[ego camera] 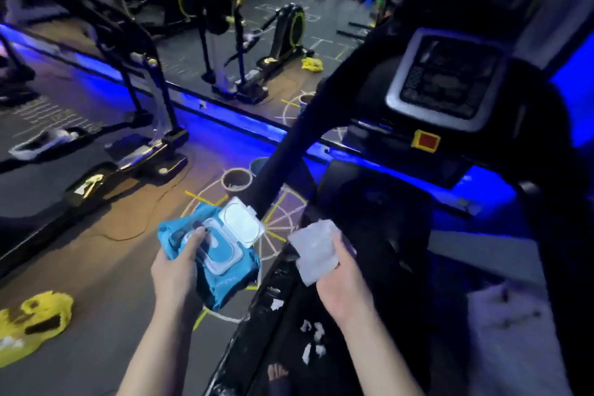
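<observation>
While left hand (176, 270) grips wipes pack (175, 232), label (225, 283) blurred

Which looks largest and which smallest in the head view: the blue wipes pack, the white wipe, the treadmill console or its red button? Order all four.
1. treadmill console and blue wipes pack: these look about alike, and the console is farther from the camera, so they are left unranked.
2. white wipe
3. red button

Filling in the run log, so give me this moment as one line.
left hand: holds blue wipes pack, lid open | right hand: holds white wipe | place: beside treadmill
</observation>
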Demonstrator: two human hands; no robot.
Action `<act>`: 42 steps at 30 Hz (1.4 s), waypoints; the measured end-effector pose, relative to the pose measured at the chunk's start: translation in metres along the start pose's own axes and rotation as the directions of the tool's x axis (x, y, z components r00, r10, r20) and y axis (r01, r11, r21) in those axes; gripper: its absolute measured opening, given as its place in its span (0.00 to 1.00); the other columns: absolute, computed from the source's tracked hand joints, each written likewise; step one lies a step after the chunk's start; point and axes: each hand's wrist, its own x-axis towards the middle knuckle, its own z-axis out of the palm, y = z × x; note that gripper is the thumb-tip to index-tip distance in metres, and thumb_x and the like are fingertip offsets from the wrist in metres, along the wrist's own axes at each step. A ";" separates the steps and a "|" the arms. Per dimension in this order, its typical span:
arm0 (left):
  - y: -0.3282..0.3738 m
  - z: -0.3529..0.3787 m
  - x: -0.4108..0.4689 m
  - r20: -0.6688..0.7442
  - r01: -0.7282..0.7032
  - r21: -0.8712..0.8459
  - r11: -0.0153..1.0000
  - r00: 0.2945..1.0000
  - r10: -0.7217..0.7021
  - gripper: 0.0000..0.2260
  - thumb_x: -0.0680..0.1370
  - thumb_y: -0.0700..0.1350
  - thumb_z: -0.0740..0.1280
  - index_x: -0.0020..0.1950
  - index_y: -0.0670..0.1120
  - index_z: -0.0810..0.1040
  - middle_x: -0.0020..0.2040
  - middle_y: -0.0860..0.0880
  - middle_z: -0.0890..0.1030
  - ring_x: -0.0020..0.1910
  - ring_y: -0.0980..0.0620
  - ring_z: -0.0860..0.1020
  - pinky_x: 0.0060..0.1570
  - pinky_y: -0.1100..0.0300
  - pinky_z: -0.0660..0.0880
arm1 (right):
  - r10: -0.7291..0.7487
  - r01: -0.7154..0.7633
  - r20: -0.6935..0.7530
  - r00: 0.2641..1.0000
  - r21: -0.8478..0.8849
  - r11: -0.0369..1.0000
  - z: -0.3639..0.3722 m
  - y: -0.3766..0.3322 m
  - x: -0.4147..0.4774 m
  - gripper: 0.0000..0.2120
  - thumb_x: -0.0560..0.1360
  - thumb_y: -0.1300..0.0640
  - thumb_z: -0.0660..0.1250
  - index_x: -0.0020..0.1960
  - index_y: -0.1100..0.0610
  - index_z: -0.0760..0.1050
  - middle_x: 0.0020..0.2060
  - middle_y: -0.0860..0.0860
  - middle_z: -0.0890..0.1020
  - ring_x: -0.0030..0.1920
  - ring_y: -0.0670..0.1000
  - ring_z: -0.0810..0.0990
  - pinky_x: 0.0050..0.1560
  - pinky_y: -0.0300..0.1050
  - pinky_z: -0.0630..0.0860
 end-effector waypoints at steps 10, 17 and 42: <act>-0.126 0.053 -0.102 0.356 0.008 0.331 0.944 0.925 -0.133 0.26 0.63 0.59 0.83 0.55 0.47 0.87 0.52 0.46 0.89 0.56 0.42 0.86 0.63 0.37 0.81 | -0.110 0.217 -0.401 0.909 0.232 0.948 -0.142 -0.025 -0.168 0.17 0.85 0.47 0.56 0.65 0.55 0.76 0.63 0.55 0.82 0.62 0.51 0.82 0.58 0.48 0.79; -0.160 0.120 -0.203 0.561 -0.019 0.478 0.878 0.775 -0.289 0.11 0.80 0.43 0.75 0.60 0.40 0.83 0.55 0.43 0.85 0.45 0.52 0.80 0.34 0.75 0.74 | -0.305 0.453 -0.567 0.765 0.138 0.881 -0.230 -0.058 -0.236 0.19 0.82 0.58 0.62 0.72 0.62 0.72 0.64 0.56 0.81 0.61 0.49 0.81 0.56 0.39 0.80; -0.314 0.281 -0.252 0.571 0.086 0.659 0.747 0.589 -0.572 0.12 0.77 0.42 0.79 0.59 0.44 0.85 0.53 0.47 0.89 0.55 0.46 0.87 0.56 0.52 0.84 | -0.363 0.299 -0.768 0.528 -0.232 0.926 -0.349 -0.154 -0.247 0.16 0.82 0.47 0.64 0.62 0.56 0.81 0.55 0.54 0.86 0.55 0.53 0.85 0.49 0.47 0.80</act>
